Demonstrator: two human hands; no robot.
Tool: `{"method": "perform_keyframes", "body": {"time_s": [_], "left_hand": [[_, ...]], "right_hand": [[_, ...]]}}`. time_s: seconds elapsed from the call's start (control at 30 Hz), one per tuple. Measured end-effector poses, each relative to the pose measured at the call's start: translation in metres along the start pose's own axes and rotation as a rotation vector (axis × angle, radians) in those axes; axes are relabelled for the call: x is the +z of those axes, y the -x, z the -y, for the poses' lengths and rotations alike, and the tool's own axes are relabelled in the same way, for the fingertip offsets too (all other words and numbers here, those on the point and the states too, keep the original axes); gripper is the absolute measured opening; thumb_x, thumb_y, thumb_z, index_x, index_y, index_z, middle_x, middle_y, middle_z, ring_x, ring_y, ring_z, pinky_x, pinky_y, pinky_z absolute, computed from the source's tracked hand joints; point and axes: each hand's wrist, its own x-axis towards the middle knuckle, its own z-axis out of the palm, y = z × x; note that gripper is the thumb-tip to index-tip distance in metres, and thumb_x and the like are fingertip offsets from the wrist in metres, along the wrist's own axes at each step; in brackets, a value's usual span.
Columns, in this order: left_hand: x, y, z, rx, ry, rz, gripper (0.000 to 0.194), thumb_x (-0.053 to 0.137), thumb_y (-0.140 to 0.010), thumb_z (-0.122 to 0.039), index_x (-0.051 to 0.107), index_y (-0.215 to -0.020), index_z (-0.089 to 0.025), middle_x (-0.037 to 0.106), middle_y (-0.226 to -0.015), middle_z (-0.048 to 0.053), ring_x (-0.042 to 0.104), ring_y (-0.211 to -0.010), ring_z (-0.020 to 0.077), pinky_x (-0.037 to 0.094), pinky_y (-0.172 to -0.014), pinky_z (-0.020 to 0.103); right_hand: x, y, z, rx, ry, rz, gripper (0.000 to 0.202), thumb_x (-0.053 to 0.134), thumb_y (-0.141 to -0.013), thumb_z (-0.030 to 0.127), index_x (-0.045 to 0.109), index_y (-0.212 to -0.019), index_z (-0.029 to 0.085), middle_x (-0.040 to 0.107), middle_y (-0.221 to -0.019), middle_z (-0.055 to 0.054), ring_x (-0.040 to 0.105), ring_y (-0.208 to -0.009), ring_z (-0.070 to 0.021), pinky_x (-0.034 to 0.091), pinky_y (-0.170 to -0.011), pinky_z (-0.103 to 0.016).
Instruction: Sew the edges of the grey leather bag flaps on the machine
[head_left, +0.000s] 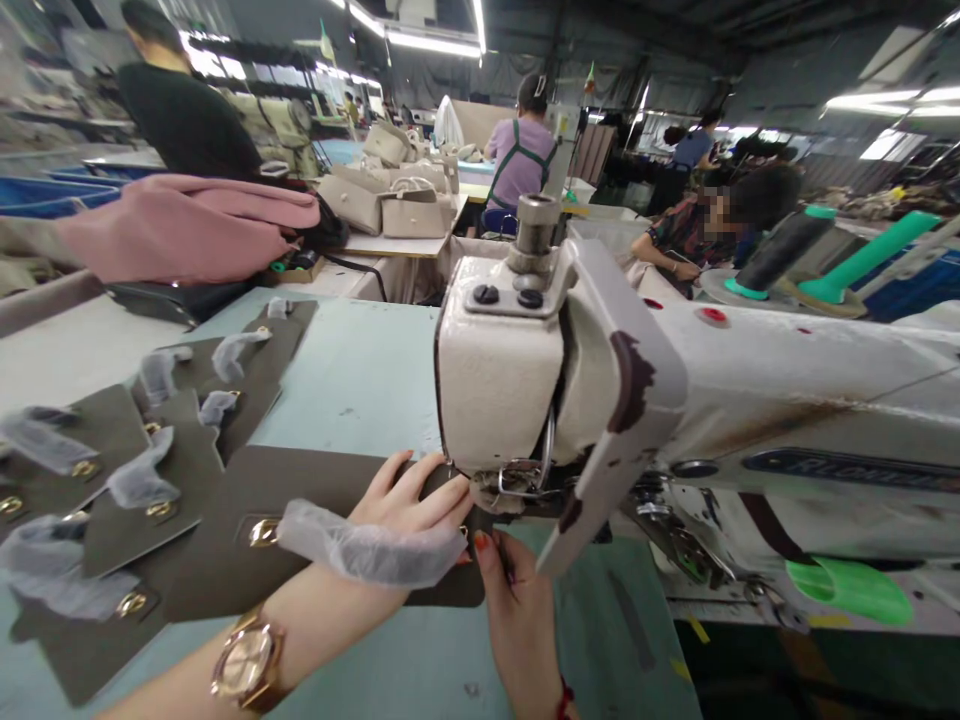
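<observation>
A dark grey-brown panel [217, 540] lies on the light blue table under the head of a white sewing machine [499, 370]. Across it runs a handle wrapped in translucent white film [367, 545], with a gold ring fitting [263, 532] at its left end. My left hand [412, 510] passes under the wrapped handle and rests on the panel, fingers spread towards the needle area. At the panel's right edge is my right hand [517, 590], thumb and fingers pressed together by the machine foot; what they pinch is hidden.
Several similar panels [142, 480] with wrapped handles lie at the left. Behind them is a pink cloth [187, 228]. Beige bags [412, 205] stand on a table further back. Thread cones [784, 250] stand behind the machine arm. Other people sit or stand beyond.
</observation>
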Motion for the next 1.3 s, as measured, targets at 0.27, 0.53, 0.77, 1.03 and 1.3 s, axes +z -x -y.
{"method": "perform_keyframes", "body": {"time_s": [0.27, 0.53, 0.77, 1.03, 1.3], "left_hand": [[0.008, 0.005, 0.0, 0.033, 0.063, 0.015, 0.034, 0.049, -0.086, -0.042, 0.061, -0.115, -0.028, 0.067, -0.111, 0.005, 0.051, -0.112, 0.0364, 0.027, -0.098, 0.055], [0.015, -0.003, 0.005, -0.088, 0.287, 0.049, 0.034, 0.061, -0.08, -0.041, 0.062, -0.113, -0.032, 0.068, -0.106, 0.004, 0.052, -0.112, 0.0377, 0.036, -0.094, 0.054], [0.0, -0.008, 0.004, -0.131, 0.298, 0.097, 0.039, 0.065, -0.076, -0.047, 0.062, -0.11, -0.028, 0.066, -0.107, 0.005, 0.051, -0.112, 0.0338, 0.038, -0.095, 0.049], [-0.012, -0.001, 0.017, -0.072, 0.456, 0.131, 0.043, 0.054, -0.085, -0.051, 0.06, -0.116, -0.022, 0.063, -0.114, 0.009, 0.051, -0.116, 0.0292, 0.035, -0.104, 0.047], [0.004, 0.004, 0.026, -0.081, 0.53, 0.144, 0.033, 0.055, -0.086, -0.046, 0.064, -0.11, -0.025, 0.067, -0.109, 0.005, 0.059, -0.105, 0.0248, 0.037, -0.104, 0.047]], "right_hand": [[-0.006, -0.002, 0.002, -0.014, -0.03, 0.022, 0.041, 0.044, -0.096, 0.037, 0.069, -0.072, 0.015, 0.066, -0.066, -0.004, 0.06, -0.064, -0.0149, 0.043, -0.06, -0.019], [-0.008, -0.012, 0.004, -0.023, -0.009, 0.036, 0.039, 0.045, -0.095, 0.039, 0.066, -0.075, 0.014, 0.066, -0.068, -0.004, 0.059, -0.064, -0.0155, 0.041, -0.058, -0.021], [-0.011, -0.012, 0.004, 0.0, 0.015, 0.032, 0.038, 0.045, -0.095, 0.041, 0.059, -0.07, 0.015, 0.06, -0.064, -0.001, 0.054, -0.063, -0.0144, 0.038, -0.057, -0.02], [-0.012, -0.009, 0.0, 0.024, 0.075, 0.033, 0.041, 0.044, -0.095, 0.044, 0.062, -0.073, 0.014, 0.061, -0.069, -0.003, 0.055, -0.068, -0.0154, 0.038, -0.06, -0.022], [-0.019, 0.005, 0.003, 0.003, -0.026, 0.126, 0.037, 0.047, -0.095, 0.04, 0.067, -0.077, 0.016, 0.064, -0.068, 0.0, 0.06, -0.072, -0.0156, 0.039, -0.063, -0.021]]}}
